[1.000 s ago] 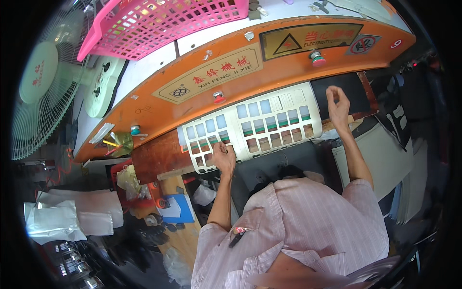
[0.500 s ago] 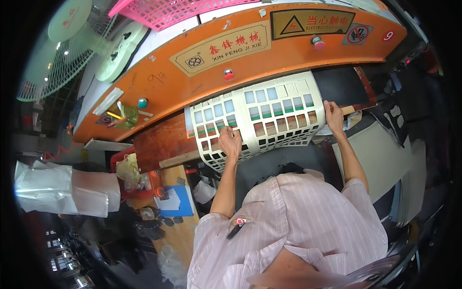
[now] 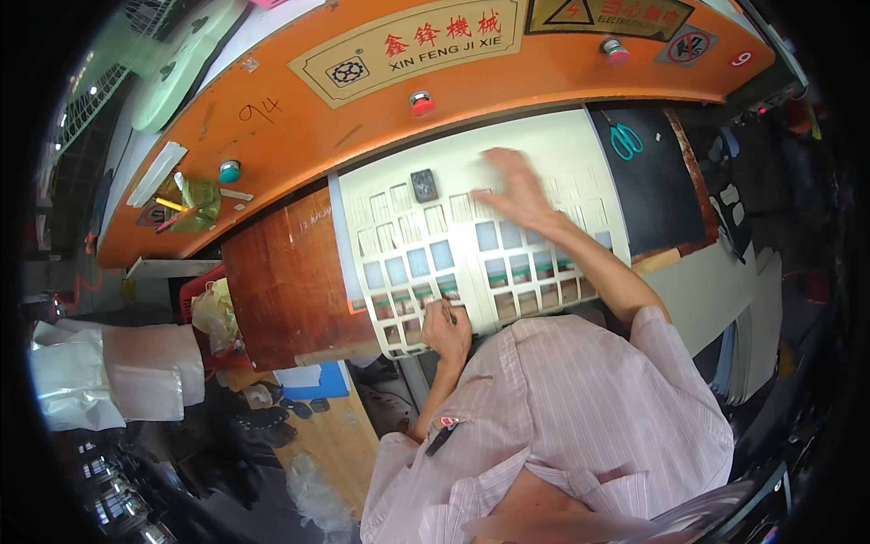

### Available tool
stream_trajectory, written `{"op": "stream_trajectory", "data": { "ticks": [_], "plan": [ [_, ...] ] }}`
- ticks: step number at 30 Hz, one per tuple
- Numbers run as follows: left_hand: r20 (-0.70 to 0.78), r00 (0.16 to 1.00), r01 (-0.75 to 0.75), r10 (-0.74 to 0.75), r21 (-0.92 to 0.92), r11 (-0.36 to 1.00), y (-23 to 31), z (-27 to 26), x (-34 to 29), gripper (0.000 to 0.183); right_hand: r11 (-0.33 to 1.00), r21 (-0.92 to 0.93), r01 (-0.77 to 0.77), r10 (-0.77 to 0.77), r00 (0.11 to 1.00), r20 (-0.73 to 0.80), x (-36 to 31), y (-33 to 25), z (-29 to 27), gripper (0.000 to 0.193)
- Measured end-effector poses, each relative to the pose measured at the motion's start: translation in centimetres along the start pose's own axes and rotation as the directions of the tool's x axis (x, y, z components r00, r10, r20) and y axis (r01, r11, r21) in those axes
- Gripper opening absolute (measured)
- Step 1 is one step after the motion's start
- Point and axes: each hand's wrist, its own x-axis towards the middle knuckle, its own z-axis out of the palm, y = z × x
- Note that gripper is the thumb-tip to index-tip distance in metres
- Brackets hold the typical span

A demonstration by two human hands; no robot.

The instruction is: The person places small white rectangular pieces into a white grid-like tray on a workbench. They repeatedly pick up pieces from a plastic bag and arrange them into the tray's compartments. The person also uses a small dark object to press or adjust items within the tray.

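Observation:
A cream sheet [image 3: 553,145] with rows of rectangular cut-outs lies in front of the orange machine beam. Its near rows are open lattice; farther rows show cut outlines, and its far strip is uncut. With curled fingers, my left hand [image 3: 447,331] pinches a lattice bar near the sheet's front edge; the fingertips are partly hidden. My right hand [image 3: 518,192] is above the far part of the sheet, blurred, its fingers stretched out and holding nothing I can see. Left of it, a small dark rectangular block [image 3: 423,186] sits on the sheet beside the cut outlines.
The orange beam [image 3: 353,127] with red and green buttons spans the far side. Teal-handled scissors [image 3: 625,140] lie on a black pad [image 3: 648,195] at right. A brown board [image 3: 281,281] extends left, below a yellowish pen holder [image 3: 195,204]. Silvery plastic bags [image 3: 118,376] are at far left.
The sheet has come toward me with my left hand on it. My right hand has left the sheet's right edge and reached inward over it. The dark block and scissors now show.

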Motion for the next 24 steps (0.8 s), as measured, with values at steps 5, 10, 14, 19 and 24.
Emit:
{"op": "stream_trajectory", "data": {
  "ticks": [5,10,14,19,24],
  "plan": [
    [-0.015,0.999,0.049,-0.049,0.051,0.997,0.2,0.8,-0.9,0.009,0.980,0.133,0.147,-0.188,0.904,0.385,6.4,-2.8,7.0,0.077],
    [0.059,0.979,0.186,-0.193,0.100,0.977,0.1,2.2,-0.6,0.011,0.753,0.418,-0.509,0.072,0.695,0.716,10.7,1.5,9.3,0.069],
    [0.075,0.972,0.211,-0.221,0.121,0.970,0.3,2.2,-0.9,0.010,0.781,0.419,-0.462,0.255,0.850,0.461,12.5,4.2,7.2,0.074],
    [0.128,0.960,0.227,-0.248,0.156,0.961,0.5,1.7,-0.7,0.009,0.960,0.279,0.029,-0.156,0.883,0.442,9.3,4.1,6.0,0.070],
    [0.095,0.970,0.208,-0.223,0.146,0.967,0.8,1.8,-0.3,0.010,0.963,0.199,0.184,-0.248,0.892,0.378,7.8,3.8,7.6,0.064]
  ]
}}
